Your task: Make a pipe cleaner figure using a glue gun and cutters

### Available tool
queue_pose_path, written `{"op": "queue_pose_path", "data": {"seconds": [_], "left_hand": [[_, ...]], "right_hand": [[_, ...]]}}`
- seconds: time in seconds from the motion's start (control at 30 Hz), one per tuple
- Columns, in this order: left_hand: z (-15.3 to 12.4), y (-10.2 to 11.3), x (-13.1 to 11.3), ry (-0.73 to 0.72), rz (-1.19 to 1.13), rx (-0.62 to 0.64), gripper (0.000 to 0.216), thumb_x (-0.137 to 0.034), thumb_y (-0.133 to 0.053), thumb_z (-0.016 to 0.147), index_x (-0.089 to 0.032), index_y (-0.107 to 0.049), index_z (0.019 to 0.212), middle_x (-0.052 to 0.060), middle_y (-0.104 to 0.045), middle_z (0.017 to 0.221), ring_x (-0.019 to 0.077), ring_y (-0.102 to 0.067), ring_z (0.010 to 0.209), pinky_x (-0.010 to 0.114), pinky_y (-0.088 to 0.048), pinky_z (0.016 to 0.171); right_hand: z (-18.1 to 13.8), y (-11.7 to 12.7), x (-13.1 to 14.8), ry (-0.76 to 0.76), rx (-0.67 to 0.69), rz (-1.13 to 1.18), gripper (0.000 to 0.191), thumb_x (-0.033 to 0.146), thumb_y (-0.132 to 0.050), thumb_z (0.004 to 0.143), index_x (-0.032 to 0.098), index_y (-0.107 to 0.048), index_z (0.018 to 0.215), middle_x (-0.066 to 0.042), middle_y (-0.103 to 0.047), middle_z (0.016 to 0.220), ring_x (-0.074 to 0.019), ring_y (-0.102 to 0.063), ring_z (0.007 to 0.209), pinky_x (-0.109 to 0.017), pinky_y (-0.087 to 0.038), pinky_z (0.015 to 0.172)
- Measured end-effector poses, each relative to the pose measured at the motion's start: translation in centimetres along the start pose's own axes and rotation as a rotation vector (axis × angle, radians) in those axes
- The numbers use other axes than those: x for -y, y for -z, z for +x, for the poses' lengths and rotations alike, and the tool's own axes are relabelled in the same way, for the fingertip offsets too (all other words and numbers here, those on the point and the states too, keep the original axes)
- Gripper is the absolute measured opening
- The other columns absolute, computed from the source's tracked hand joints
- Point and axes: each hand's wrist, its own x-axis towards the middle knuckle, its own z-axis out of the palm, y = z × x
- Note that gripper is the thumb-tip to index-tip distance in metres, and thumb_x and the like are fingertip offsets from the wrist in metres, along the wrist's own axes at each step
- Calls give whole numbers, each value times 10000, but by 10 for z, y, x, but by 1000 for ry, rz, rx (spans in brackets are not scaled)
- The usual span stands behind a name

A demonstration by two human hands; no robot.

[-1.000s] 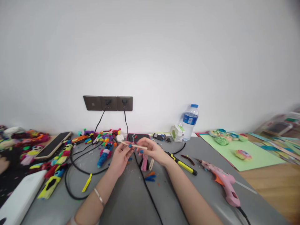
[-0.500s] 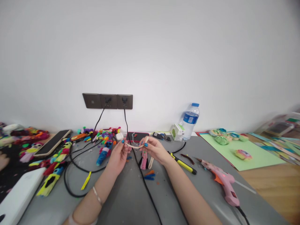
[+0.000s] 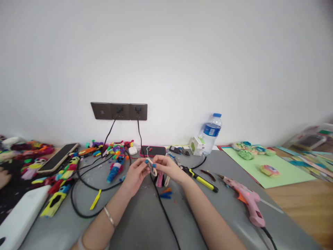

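Observation:
Between my fingertips a cream pipe cleaner [image 3: 154,170] is bent into a loop. My left hand [image 3: 137,174] pinches it from the left, and my right hand [image 3: 168,168] grips it from the right, the two hands touching or nearly so. Just beneath my right hand lies a pink piece [image 3: 159,180] with dark and cream strands beside it, partly hidden. Short orange and blue pieces [image 3: 165,193] lie nearer to me. A blue pipe-cleaner figure [image 3: 113,171] rests to the left of my left hand.
A pink glue gun [image 3: 246,199] and a yellow-black tool [image 3: 203,181] lie at right. Black cables [image 3: 162,205] cross the grey table. A water bottle [image 3: 212,133] stands by the wall. Colourful figures [image 3: 56,201], a phone [image 3: 58,158] and a white device [image 3: 24,218] sit at left; someone's hand [image 3: 4,177] shows there.
My hands have come together. The cream pipe cleaner, stretched between them before, is now curved into a loop.

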Motion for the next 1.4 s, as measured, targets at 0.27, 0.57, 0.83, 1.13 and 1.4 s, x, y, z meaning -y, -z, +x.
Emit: {"op": "queue_pose_path", "data": {"seconds": [0.27,0.57,0.83,1.13,1.4], "left_hand": [[-1,1,0,-48,121,98,295,-340,-849,644,-145,-656,753,-37,-604,596,53,-554,495,150,-484,502],[-5,-2,1,-126,180,156,264,-372,-792,720,-159,-652,788,-25,-603,619,75,-558,490,178,-473,481],[-5,-1,3,-158,282,143,298,-407,-792,703,-171,-645,812,-29,-589,639,83,-543,484,187,-464,464],[-2,6,8,-236,376,156,281,-422,-735,773,-168,-619,746,-31,-564,588,82,-525,493,168,-426,473],[-1,5,6,-233,402,178,273,-400,-774,730,-161,-656,790,-25,-583,569,95,-534,455,190,-436,447]], "right_hand": [[-1,-3,1,-8,22,-32,355,484,-733,774,173,-568,815,28,-626,668,-89,-556,559,-218,-433,561],[-1,-3,0,1,31,-29,356,488,-720,786,173,-555,803,27,-621,661,-83,-540,544,-209,-424,558],[-3,-1,0,-44,81,-19,365,489,-735,769,184,-537,794,30,-617,660,-101,-567,563,-220,-451,564],[-4,0,3,-42,123,-28,416,505,-758,738,177,-504,777,26,-610,687,-95,-551,585,-208,-422,564],[-4,1,2,-66,139,-39,412,491,-773,723,176,-511,763,29,-624,638,-89,-534,545,-203,-398,530]]}}
